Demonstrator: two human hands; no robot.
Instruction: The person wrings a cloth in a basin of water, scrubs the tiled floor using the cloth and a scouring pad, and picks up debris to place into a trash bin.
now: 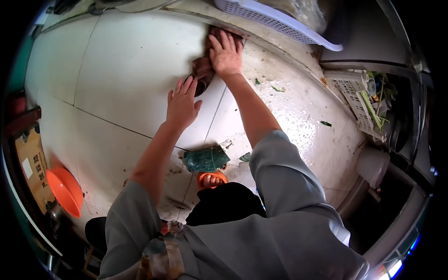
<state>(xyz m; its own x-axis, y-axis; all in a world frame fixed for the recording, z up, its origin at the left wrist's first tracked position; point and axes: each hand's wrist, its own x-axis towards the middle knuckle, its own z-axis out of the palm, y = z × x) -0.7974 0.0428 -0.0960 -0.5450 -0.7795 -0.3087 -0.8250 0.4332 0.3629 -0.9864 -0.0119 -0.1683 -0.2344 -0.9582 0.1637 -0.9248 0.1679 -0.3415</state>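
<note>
Both arms stretch forward over a pale tiled floor (135,70). My right hand (226,56) lies with spread fingers on a dark reddish-brown object (202,68), perhaps a bunched cloth, near the raised ledge at the top. Nearer to me, my left hand (183,103) is palm down, its fingers apart, with the fingertips at the dark lower end of that object. Whether they touch it is hard to tell. Below the hands, a dark green flat piece (206,158) lies on the floor just ahead of a foot in an orange slipper (211,180).
An orange basin (65,192) stands at the left by a cardboard box (31,165). A lilac basket (280,21) is on the ledge at the top. At the right are a white crate (352,95) with greens and a pale bin (372,162). Green scraps dot the wet floor.
</note>
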